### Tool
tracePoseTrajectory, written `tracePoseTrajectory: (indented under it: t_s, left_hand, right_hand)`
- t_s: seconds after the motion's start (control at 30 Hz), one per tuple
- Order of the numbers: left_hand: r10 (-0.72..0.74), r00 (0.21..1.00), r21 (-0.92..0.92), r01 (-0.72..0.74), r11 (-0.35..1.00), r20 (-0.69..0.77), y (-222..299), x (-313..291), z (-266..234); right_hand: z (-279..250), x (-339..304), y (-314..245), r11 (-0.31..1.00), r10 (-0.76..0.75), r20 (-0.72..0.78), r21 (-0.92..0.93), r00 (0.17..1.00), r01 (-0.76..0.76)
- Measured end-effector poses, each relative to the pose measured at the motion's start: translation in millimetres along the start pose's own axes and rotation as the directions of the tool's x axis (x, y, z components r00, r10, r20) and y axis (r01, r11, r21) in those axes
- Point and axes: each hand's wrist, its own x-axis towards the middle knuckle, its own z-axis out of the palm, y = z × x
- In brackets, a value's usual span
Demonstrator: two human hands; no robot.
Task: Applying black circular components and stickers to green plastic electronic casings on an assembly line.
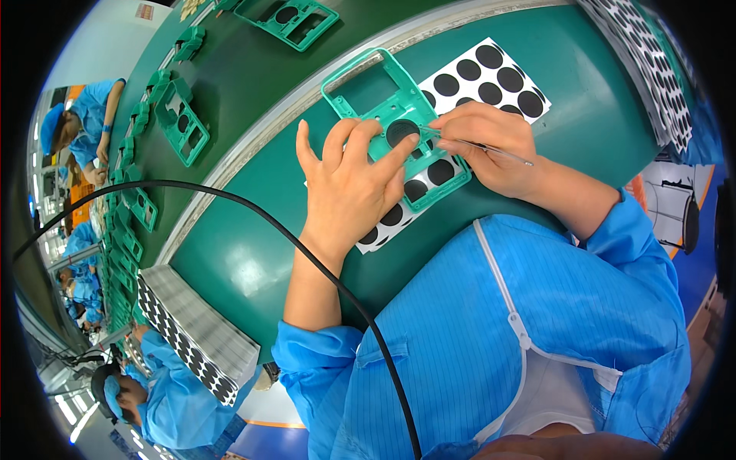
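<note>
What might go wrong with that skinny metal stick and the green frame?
The thin metal tool in the right hand might slip and poke the left hand, because the left index fingertip is so near its tip. It might also scratch the green frame. And the frame overlaps a sheet of black dots, so moving it might shift the sheet too.

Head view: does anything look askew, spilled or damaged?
A black cable looks out of place: it arcs across the view, hiding part of the left forearm. No spill or damage shows around the green frame.
</note>
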Motion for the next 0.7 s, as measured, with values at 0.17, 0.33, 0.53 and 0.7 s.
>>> tracePoseTrajectory:
  t_s: [0.17,0.33,0.53,0.7]
  left_hand:
    - [0.008,0.998,-0.048,-0.011,0.999,-0.061,-5.3,-2.9,3.9]
    - [0.013,0.996,-0.097,-0.022,0.995,-0.093,-9.6,-3.4,7.3]
    - [-0.111,0.973,-0.196,0.072,0.978,-0.2,-5.9,-7.2,3.2]
    - [-0.194,0.977,-0.193,0.174,0.966,-0.093,-1.5,-7.5,5.3]
  right_hand:
    - [2.5,1.5,-3.7,0.998,-0.035,0.06,-0.042,0.998,0.038]
    - [4.6,1.2,-7.0,0.985,-0.081,0.077,-0.149,0.994,0.092]
    - [0.7,0.1,-3.0,0.985,-0.1,0.076,-0.131,0.992,0.109]
    - [3.6,-1.1,0.1,0.993,-0.12,0.026,0.005,0.992,0.12]
